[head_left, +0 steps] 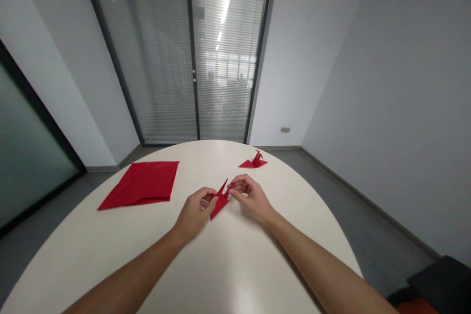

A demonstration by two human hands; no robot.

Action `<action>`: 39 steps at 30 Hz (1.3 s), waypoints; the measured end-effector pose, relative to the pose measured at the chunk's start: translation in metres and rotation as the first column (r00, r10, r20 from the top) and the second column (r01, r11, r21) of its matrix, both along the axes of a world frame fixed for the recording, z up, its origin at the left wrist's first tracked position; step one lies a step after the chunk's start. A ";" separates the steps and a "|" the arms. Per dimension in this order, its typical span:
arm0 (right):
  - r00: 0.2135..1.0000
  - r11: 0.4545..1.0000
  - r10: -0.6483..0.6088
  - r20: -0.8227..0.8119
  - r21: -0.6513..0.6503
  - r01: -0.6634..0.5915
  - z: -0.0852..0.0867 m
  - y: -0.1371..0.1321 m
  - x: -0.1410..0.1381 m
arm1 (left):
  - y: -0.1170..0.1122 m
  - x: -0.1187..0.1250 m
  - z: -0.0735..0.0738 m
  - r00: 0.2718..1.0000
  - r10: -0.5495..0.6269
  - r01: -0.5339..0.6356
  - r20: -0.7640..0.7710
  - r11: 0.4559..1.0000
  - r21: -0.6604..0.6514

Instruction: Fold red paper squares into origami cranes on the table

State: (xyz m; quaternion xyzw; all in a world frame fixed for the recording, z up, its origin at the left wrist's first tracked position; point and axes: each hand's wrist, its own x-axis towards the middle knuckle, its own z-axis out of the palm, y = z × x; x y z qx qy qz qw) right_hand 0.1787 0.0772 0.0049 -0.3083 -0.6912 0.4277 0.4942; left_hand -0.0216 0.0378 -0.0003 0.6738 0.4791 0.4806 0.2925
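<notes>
A red paper crane [220, 204], folded with narrow points sticking up and a broad flap hanging down, is held between my two hands over the table. My left hand [196, 208] pinches its left side between thumb and fingers. On the other side, my right hand [250, 195] has thumb and fingertips closed on one of the narrow points. The fingers partly hide the paper where they grip it. Farther back on the right stands another red paper crane [256, 159] with its wings spread, touched by neither hand.
Red square sheets of paper [147, 181] lie in a loose stack on the left of the round white table [110, 255]. Beyond the table is a glass partition with blinds [162, 59]. A dark chair [443, 279] is at the lower right.
</notes>
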 end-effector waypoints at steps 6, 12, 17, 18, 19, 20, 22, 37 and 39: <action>0.999 0.999 -0.034 0.040 -0.008 0.034 0.000 0.000 0.000 | 0.001 0.000 0.001 1.000 0.001 -0.001 0.019 1.000 -0.008; 0.999 0.999 -0.026 0.040 -0.033 0.027 -0.002 0.000 0.000 | 0.000 0.000 0.002 0.999 0.003 -0.003 0.046 1.000 -0.007; 1.000 0.998 -0.011 0.024 -0.064 0.012 0.000 -0.002 0.000 | -0.002 0.000 0.004 0.999 0.013 -0.013 0.041 1.000 0.003; 1.000 0.997 0.000 0.020 -0.076 0.002 0.000 -0.002 0.000 | -0.002 0.000 0.004 0.999 0.014 -0.014 0.039 1.000 0.000; 1.000 0.996 0.014 0.018 -0.088 -0.013 0.000 -0.002 0.001 | -0.002 0.000 0.004 0.999 0.014 -0.013 0.039 1.000 -0.002; 0.999 0.995 0.030 0.021 -0.098 -0.028 0.000 -0.002 0.001 | -0.002 0.000 0.004 0.999 0.013 -0.013 0.039 1.000 -0.004; 0.998 0.993 0.059 0.035 -0.106 -0.055 -0.001 -0.002 0.000 | -0.001 0.000 0.003 0.999 0.011 -0.011 0.037 1.000 -0.006; 0.996 0.979 0.084 -0.016 -0.184 -0.085 -0.003 -0.002 -0.001 | 0.000 -0.001 0.002 0.999 0.030 -0.030 0.027 1.000 -0.008; 0.995 0.975 0.092 -0.031 -0.198 -0.097 -0.004 -0.002 -0.001 | 0.001 -0.001 0.001 0.999 0.028 -0.027 0.024 1.000 -0.013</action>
